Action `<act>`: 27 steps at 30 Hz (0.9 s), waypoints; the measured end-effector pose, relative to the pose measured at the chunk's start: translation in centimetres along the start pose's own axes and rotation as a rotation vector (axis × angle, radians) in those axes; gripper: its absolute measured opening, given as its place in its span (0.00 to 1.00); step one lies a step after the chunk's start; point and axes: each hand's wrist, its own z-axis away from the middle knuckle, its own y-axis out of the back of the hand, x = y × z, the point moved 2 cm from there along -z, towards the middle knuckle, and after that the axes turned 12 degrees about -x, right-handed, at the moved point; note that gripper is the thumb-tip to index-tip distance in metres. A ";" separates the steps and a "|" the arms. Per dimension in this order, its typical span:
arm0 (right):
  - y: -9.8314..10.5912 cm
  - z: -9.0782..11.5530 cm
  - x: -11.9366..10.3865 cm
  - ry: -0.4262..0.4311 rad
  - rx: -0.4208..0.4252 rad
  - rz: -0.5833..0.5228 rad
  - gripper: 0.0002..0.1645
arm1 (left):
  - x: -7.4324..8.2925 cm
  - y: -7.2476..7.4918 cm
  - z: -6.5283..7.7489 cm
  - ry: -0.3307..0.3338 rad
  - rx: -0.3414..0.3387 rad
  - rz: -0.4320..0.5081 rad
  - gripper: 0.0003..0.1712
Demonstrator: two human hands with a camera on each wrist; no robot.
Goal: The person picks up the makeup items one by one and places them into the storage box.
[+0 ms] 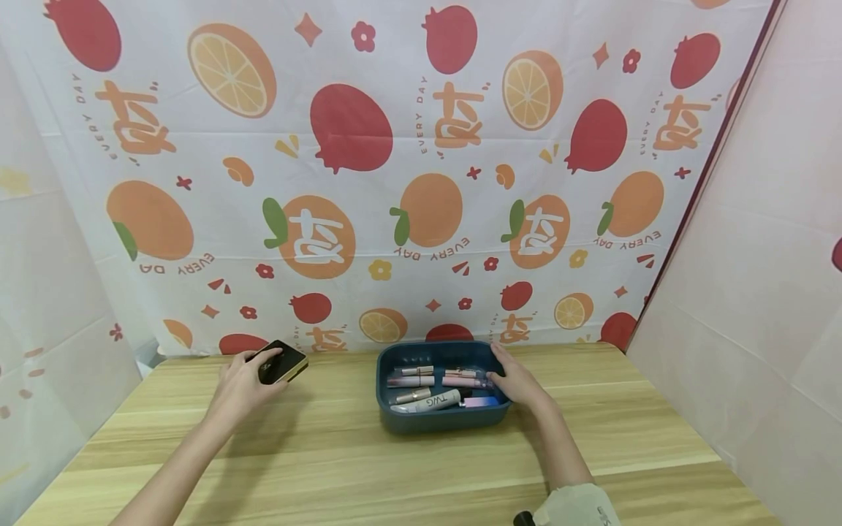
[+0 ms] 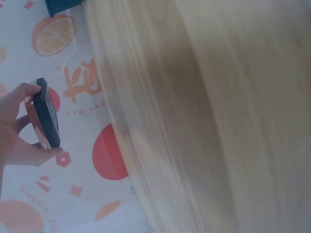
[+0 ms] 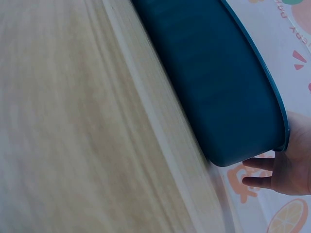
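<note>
In the head view my left hand [image 1: 242, 387] holds a black square case with gold edges [image 1: 293, 359], tilted above the table on the left. The left wrist view has the thumb and fingers of that hand [image 2: 18, 131] pinching the case [image 2: 48, 116] by its opposite edges. My right hand [image 1: 521, 380] grips the right end of a dark blue plastic bin [image 1: 447, 421]. In the right wrist view the thumb side is hidden, and fingers of this hand [image 3: 294, 167] lie against the outside of the bin [image 3: 214, 82]. Several makeup tubes, one a grey-white tube [image 1: 430, 401], lie in the bin.
The wood-grain table [image 1: 368, 475] carries the bin near its back edge. Behind it hangs a fruit-printed cloth [image 1: 368, 190], with pale cloth walls [image 1: 763, 277] at both sides. A dark round object [image 1: 523, 519] shows by the right sleeve [image 1: 575, 508].
</note>
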 end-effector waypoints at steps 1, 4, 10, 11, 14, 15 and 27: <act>0.0 0.0 0.0 -0.001 0.000 0.001 0.38 | 0.1 0.0 0.0 -0.004 0.003 0.002 0.31; 0.0 0.0 0.0 -0.003 -0.003 0.004 0.38 | 0.6 -0.1 0.2 -0.012 0.001 0.006 0.31; 0.0 0.2 0.0 0.006 0.003 0.006 0.37 | 1.5 -0.3 0.1 -0.031 -0.008 0.016 0.30; 0.0 0.2 0.0 0.007 0.003 0.006 0.37 | 1.6 -0.4 0.1 -0.029 -0.014 0.019 0.30; 0.1 0.3 -0.1 0.011 0.006 0.004 0.37 | 1.9 -0.5 0.1 -0.024 -0.029 0.023 0.30; 0.1 0.3 -0.1 0.012 0.005 0.004 0.37 | 2.0 -0.5 0.1 -0.020 -0.035 0.025 0.30; -0.1 0.0 0.2 0.005 -0.002 0.013 0.38 | 3.0 -1.0 0.2 -0.012 -0.042 0.049 0.30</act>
